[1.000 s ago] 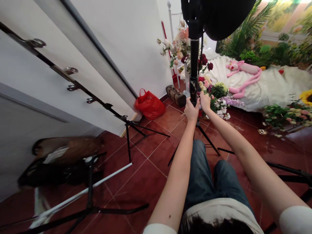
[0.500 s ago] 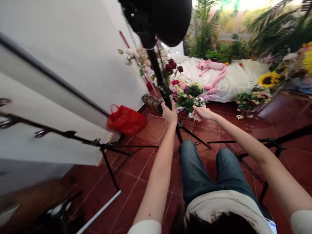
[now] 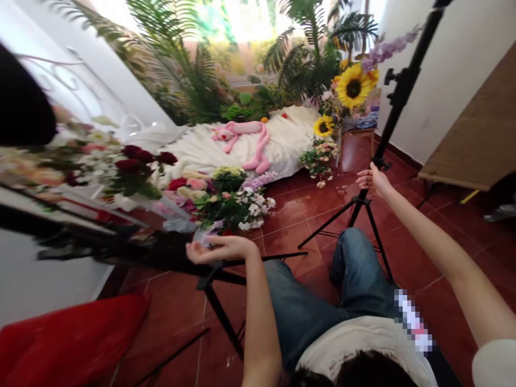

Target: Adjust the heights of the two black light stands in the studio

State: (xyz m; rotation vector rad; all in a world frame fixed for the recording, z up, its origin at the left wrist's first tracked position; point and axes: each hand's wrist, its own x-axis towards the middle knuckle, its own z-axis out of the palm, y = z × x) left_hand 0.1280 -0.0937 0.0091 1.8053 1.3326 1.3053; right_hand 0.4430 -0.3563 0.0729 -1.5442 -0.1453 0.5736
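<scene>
My left hand is beside the black stand at the left, its fingers apart and palm turned up, with nothing seen in it. My right hand is raised near the pole of another black tripod stand, fingers spread and holding nothing visible. Flower bouquets stand in front of and beyond my left hand. A pink plush toy lies on the white cloth further back.
A red bag is at the lower left. Tripod legs spread over the red tiled floor. Sunflowers and palm leaves stand behind. A brown board leans at the right.
The view has swung to the right. My right hand has moved away from my left, over to the right stand. My left hand has turned palm up and its fingers have come off the left stand.
</scene>
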